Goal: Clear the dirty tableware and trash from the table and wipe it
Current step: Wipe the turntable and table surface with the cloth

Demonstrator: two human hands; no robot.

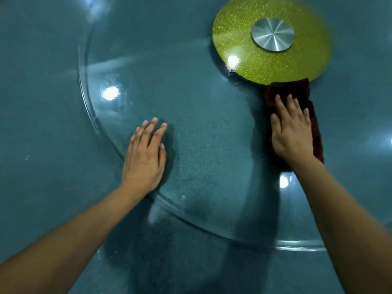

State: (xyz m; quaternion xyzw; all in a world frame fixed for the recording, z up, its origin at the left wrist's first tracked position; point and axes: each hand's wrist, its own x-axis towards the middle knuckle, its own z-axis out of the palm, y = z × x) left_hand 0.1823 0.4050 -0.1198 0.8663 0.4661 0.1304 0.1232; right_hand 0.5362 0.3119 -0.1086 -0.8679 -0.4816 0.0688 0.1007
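**Wiping the glass turntable with a dark cloth**

Your right hand [291, 132] lies flat on a dark red cloth [297, 90], fingers straight and slightly spread, pressing it onto the glass turntable [201, 134]. The cloth sticks out beyond your fingertips and its far edge touches the rim of the green hub [271, 39] at the turntable's centre. More cloth trails back under your palm toward your wrist.

Your left hand [146, 153] rests palm down on the glass, fingers straight and close together, holding nothing. Just outside your little finger runs the curved edge of the glass; beyond it is the teal table [42, 102].

No tableware or trash shows in view, so the wiping looks like the step in hand.

To do it well, keep your right palm flat so the whole cloth stays in contact. Sweep from the hub, just past your fingertips, outward toward the rim by your wrist. Use your left hand to steady the glass or turn it a little, bringing fresh glass under the cloth. A faint haze lies on the glass between your two hands; that patch likely needs a pass. Keep the cloth from bunching under your fingers.
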